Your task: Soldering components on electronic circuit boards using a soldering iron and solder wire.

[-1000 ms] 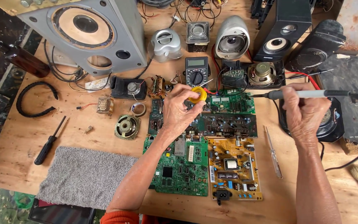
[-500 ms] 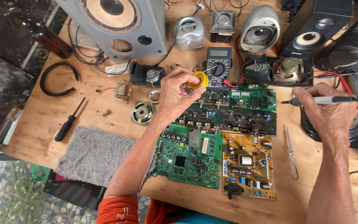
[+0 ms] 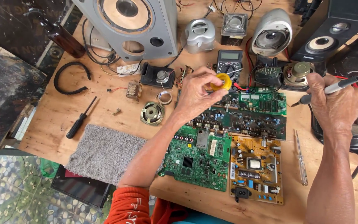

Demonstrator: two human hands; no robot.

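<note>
From the head camera, the left hand (image 3: 197, 93) is raised over the middle of the wooden workbench (image 3: 59, 114), its fingers pinched together on a small yellow spool (image 3: 221, 81), which sits at the fingertips just in front of the multimeter (image 3: 229, 62). The right hand (image 3: 336, 105) is at the right of the scene, fingers closed around a soldering iron (image 3: 330, 89) held like a pen, its tip pointing left toward the right edge of the far green circuit board (image 3: 262, 101).

Just nearer than that board lies a long dark circuit board (image 3: 245, 120), and nearer still sit a square green circuit board (image 3: 197, 159) on the left and a yellow circuit board (image 3: 255, 168) on the right, side by side. A slim clear-handled screwdriver (image 3: 300, 157) lies right of the yellow board.

To the left, a grey cloth (image 3: 104, 153) rests at the near edge, with a black screwdriver (image 3: 79, 120) beyond it and a small round speaker (image 3: 152, 113) near the left forearm. At the far side stand a large grey speaker cabinet (image 3: 133, 25), a black speaker box (image 3: 332, 29) and a brown bottle (image 3: 65, 39).
</note>
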